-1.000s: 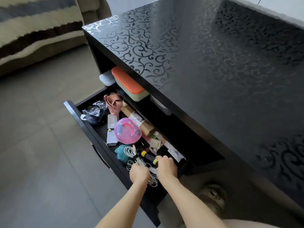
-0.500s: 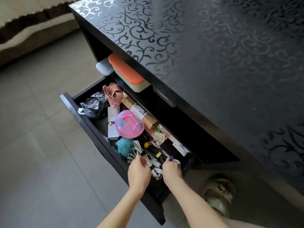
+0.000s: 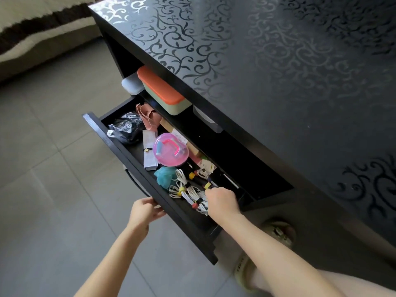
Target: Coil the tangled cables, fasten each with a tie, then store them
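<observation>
Several coiled white cables (image 3: 188,192), each bound with a yellow, red or black tie, lie in the near end of the open black drawer (image 3: 137,166). Beside them lies a dark cable with a yellow tie (image 3: 207,185). My right hand (image 3: 222,201) is inside the drawer with its knuckles up. Its curled fingers hold that dark cable by the tie. My left hand (image 3: 144,212) is outside the drawer, fingers against the drawer's front panel near the handle.
The drawer also holds a pink round case (image 3: 170,152), a teal cloth (image 3: 165,179), a black bag (image 3: 126,129), papers and small cards. An orange-lidded box (image 3: 162,91) sits on the shelf above. The glossy black tabletop (image 3: 278,71) overhangs. My slippered foot (image 3: 246,275) stands on the grey tiles.
My left hand has left the cables and moved out to the drawer's front panel. My right hand stays in the drawer at the coils. The camera has come closer.
</observation>
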